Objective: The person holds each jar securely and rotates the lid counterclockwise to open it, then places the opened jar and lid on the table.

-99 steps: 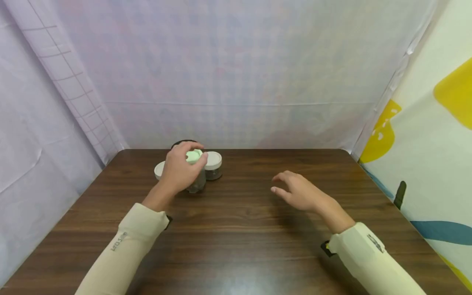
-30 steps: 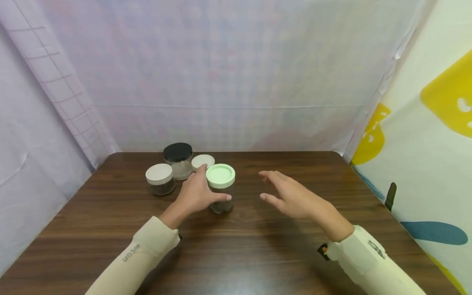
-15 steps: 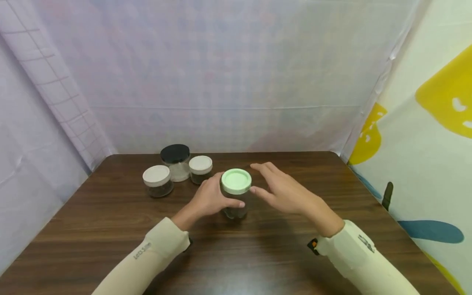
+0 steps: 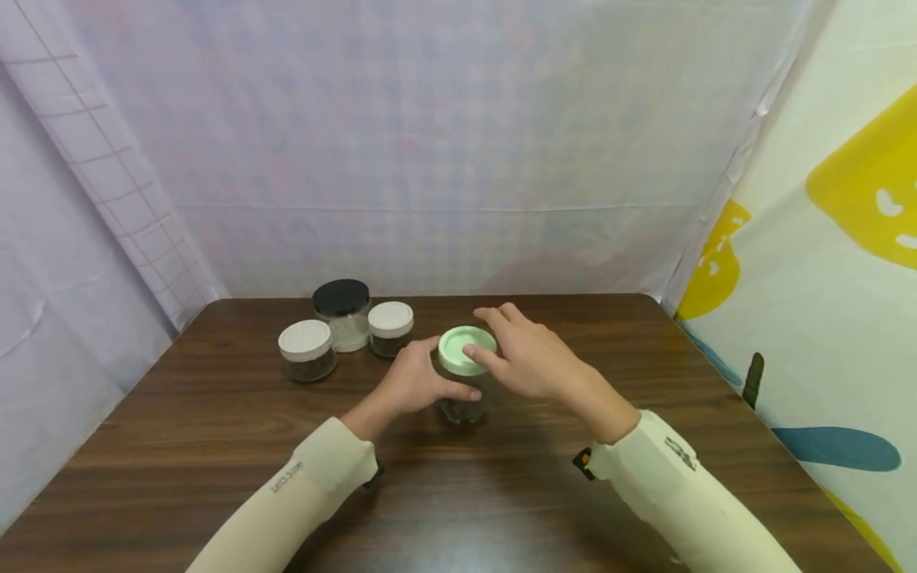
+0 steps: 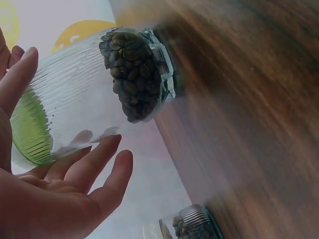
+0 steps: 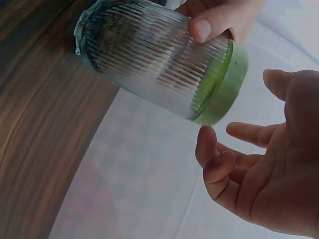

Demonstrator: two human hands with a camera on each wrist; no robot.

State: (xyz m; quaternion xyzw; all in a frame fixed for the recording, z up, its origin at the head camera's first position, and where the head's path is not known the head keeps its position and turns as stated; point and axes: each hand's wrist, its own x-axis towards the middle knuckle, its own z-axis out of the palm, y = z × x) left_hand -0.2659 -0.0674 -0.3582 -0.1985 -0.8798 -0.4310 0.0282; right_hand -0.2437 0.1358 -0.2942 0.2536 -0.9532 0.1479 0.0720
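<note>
A tall ribbed clear jar (image 5: pixel 79 82) with a pale green lid (image 4: pixel 455 344) stands upright, its base right at the wooden table. Dark, bean-like pieces (image 5: pixel 132 74) fill its bottom part, as the left wrist view shows. My left hand (image 4: pixel 417 380) grips the jar from the left, thumb across the near side and fingers behind the glass. On the other side, my right hand (image 4: pixel 533 358) hovers at the lid with fingers spread. In the right wrist view, a gap shows between its thumb and the lid, and its fingertips are close to the rim.
Left of the hands on the brown table (image 4: pixel 215 430) stand two short jars with white lids, one at the front (image 4: pixel 308 350) and one farther back (image 4: pixel 390 328). A larger clear jar with a black lid (image 4: pixel 342 313) stands behind them. Patterned cloth (image 4: pixel 458 159) hangs behind the table.
The left hand took the green-lidded jar from among the others and brought it right, to the table's middle. The right hand has moved left, up to and over the lid.
</note>
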